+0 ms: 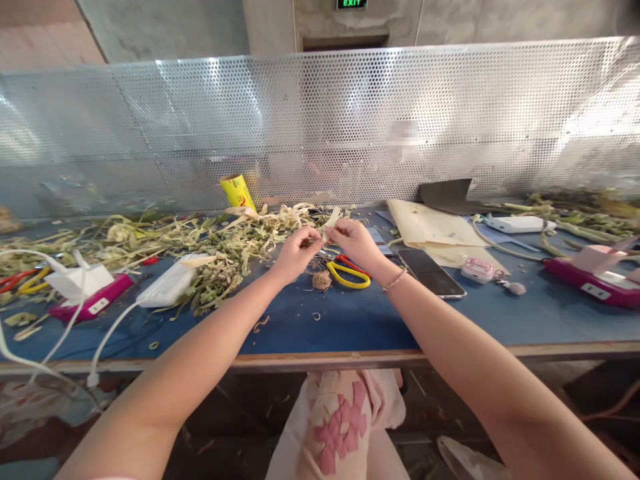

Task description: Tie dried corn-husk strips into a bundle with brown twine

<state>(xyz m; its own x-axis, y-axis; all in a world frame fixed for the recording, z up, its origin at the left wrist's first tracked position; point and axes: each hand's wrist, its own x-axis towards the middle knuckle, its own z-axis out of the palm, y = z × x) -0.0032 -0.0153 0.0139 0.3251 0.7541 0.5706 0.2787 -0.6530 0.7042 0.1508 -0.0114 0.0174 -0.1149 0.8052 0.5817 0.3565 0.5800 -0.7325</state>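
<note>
A pale, flat plant strip (pixel 332 219) stands up at a slant between the two hands, over the middle of the worktop (pixel 350 327); the right hand (pixel 353 239) has its grip closed on the strip's lower part, thumb and fingers pinched together; the left hand (pixel 300 250) curls its fingers just beside it, and whether that grip holds anything I cannot tell; a thin bracelet (pixel 394 280) circles the right wrist.

Below the hands lie a ball of brown twine (pixel 321 280) and, just to its right, scissors with a yellow and a red handle loop (pixel 356 283); small scraps are scattered nearer the worktop's front edge; left of the hands spreads a heap of dried leaves and stems (pixel 215 277), with a yellow cardboard tube (pixel 238 192) tilted at its far side.

Further left are a white rectangular device (pixel 170 283) with a cable and a white charger (pixel 83 280) on a magenta power strip (pixel 93 305); to the right of the right hand lies a dark-screened smartphone (pixel 433 273), then a pink earphone case (pixel 479 269) with a pompom (pixel 517 288); brown paper (pixel 430 223) lies behind the phone, near a bent black sheet (pixel 447 197); a perforated metal screen (pixel 200 120) stands along the back, below a lit exit sign (pixel 351 3).
</note>
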